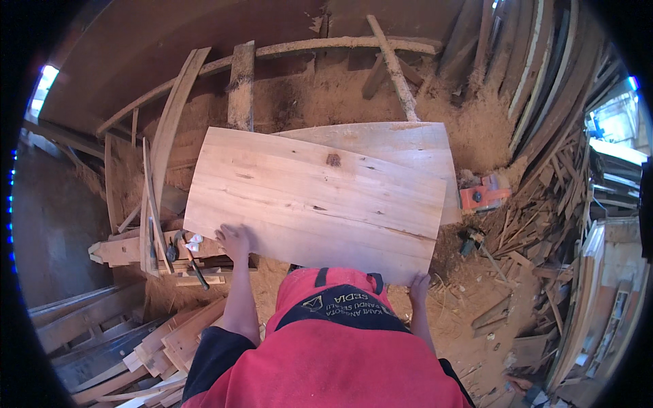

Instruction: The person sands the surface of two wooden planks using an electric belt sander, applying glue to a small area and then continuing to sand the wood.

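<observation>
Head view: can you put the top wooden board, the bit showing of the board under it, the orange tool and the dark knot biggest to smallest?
Largest to smallest, as they look:
1. Top wooden board
2. Board under it, showing part
3. Orange tool
4. Dark knot

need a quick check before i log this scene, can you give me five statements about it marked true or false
The left-hand grip is on the upper board. True.
The upper board covers everything beneath it. False: part of a lower board shows past its far edge.
The orange power tool lies right of both boards. True.
No tool lies left of the boards. False: a hammer-like tool is there.
The upper board has a dark knot. True.
</observation>
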Tool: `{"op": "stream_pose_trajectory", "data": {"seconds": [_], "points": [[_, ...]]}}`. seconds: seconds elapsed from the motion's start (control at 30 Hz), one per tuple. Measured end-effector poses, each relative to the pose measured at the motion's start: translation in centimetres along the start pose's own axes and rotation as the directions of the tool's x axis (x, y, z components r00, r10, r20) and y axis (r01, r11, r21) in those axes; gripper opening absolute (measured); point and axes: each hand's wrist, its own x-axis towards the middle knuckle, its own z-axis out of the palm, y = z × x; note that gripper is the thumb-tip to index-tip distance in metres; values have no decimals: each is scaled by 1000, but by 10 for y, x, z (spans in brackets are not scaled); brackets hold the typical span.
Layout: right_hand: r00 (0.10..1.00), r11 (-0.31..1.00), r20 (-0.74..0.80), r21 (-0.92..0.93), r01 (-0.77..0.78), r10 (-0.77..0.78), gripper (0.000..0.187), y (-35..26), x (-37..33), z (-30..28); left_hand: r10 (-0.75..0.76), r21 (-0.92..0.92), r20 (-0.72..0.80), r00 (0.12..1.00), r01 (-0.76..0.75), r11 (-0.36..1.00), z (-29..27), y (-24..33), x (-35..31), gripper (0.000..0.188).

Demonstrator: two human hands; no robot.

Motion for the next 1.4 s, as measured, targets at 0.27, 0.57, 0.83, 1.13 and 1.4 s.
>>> {"op": "stream_pose_trajectory", "data": {"seconds": [0.27, 0.57, 0.83, 1.13, 1.4], "points": [[995, 998, 83, -9, -60, 60, 49, -1, 2, -4, -47, -826, -268, 962, -204, 525, -17, 106, 14, 69], [979, 968, 161, 194, -157, 126, 43, -21, -8, 7, 915, -886, 404, -16, -253, 388, -11, 299, -154, 60], [994, 999, 112, 49, -17, 11, 53, 64, 18, 19, 512, -770, -79, 855, -378, 514, -55, 199, 40, 58], [980, 974, 178, 188, -123, 89, 54, -5, -5, 4, 799, -714, 253, 546, -452, 534, 41, 246, -126, 57], [952, 926, 287, 320, -203, 109, 73, 59, 32, 14, 857, -838, 179, 483, -382, 390, -21, 255, -82, 56]]}}
